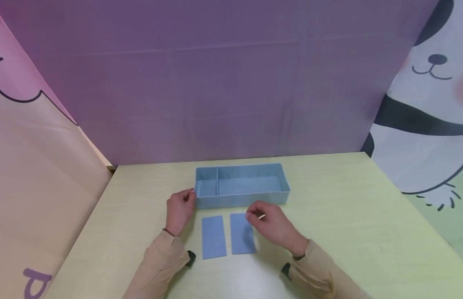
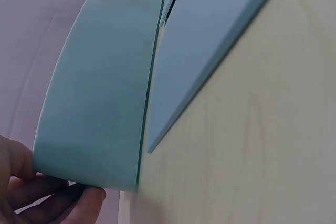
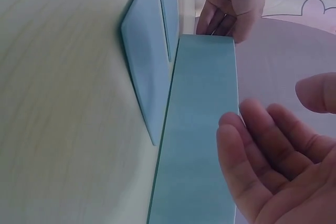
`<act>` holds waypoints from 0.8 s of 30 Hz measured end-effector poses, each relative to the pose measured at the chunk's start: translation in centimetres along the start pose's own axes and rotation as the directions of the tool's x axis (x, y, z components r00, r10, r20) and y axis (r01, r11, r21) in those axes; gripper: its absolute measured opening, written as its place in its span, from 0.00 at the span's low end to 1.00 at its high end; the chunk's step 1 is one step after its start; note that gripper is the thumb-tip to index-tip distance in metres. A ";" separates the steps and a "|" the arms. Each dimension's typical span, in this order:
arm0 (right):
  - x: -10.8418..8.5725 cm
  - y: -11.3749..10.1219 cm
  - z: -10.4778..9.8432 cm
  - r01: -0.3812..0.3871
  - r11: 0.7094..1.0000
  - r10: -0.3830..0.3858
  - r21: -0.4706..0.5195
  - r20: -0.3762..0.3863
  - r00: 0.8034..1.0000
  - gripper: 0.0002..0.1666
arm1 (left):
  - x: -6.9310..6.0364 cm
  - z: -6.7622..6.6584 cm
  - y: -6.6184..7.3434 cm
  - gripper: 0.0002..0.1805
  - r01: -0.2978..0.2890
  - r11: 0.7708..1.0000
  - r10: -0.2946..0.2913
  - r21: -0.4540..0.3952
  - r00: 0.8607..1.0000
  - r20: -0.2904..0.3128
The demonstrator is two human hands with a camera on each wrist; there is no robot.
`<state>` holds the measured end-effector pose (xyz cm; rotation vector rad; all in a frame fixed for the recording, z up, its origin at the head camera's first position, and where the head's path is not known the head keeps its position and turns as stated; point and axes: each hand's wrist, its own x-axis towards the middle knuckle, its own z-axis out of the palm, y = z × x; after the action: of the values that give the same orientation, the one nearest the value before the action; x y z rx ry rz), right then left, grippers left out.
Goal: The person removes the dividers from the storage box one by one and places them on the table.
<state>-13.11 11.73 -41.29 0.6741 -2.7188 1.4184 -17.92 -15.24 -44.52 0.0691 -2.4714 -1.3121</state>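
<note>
A shallow blue divided box [image 1: 250,200] stands on the table, with a narrow compartment at its left and a longer one beside it. My left hand [image 1: 180,211] holds the box's left end, its curled fingers [image 2: 86,205] against the end wall and the thumb near the rim. Over the right one of two flat blue rectangular panels [image 1: 242,241] hovers my right hand [image 1: 275,224], its fingers loosely bent and holding nothing. The other blue panel [image 1: 213,237] lies to the left, apart from it. Both panels lie flat in front of the box.
The pale wooden table [image 1: 347,224] extends to both sides of the box. A purple cloth [image 1: 235,83] hangs behind the table's back edge. Printed sheets flank it, one with a panda [image 1: 422,153] on the right.
</note>
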 end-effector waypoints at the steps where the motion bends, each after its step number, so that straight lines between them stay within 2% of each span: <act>1: 0.0 -0.1 0.0 -0.003 1.000 0.003 -0.002 -0.002 1.000 0.03 | 0.0 0.0 0.0 0.15 0.002 1.000 -0.002 0.000 1.000 0.000; 7: 0.4 -0.3 -0.4 -0.021 1.000 0.020 -0.022 -0.041 0.999 0.02 | 0.1 0.0 0.0 0.15 0.007 1.000 -0.007 0.005 1.000 0.002; 17: 0.9 -0.3 -0.5 0.005 1.000 -0.007 -0.031 -0.070 0.998 0.04 | 0.1 0.0 0.0 0.15 0.004 1.000 -0.004 0.004 1.000 0.001; 24: 1.2 -0.3 -0.4 -0.005 0.999 0.000 -0.051 -0.103 0.995 0.04 | 0.1 0.0 0.0 0.15 0.011 1.000 -0.011 0.013 1.000 0.003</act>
<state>-14.21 11.44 -40.62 0.5776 -2.6677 1.3390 -17.99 -15.27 -44.52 0.0841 -2.4864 -1.3015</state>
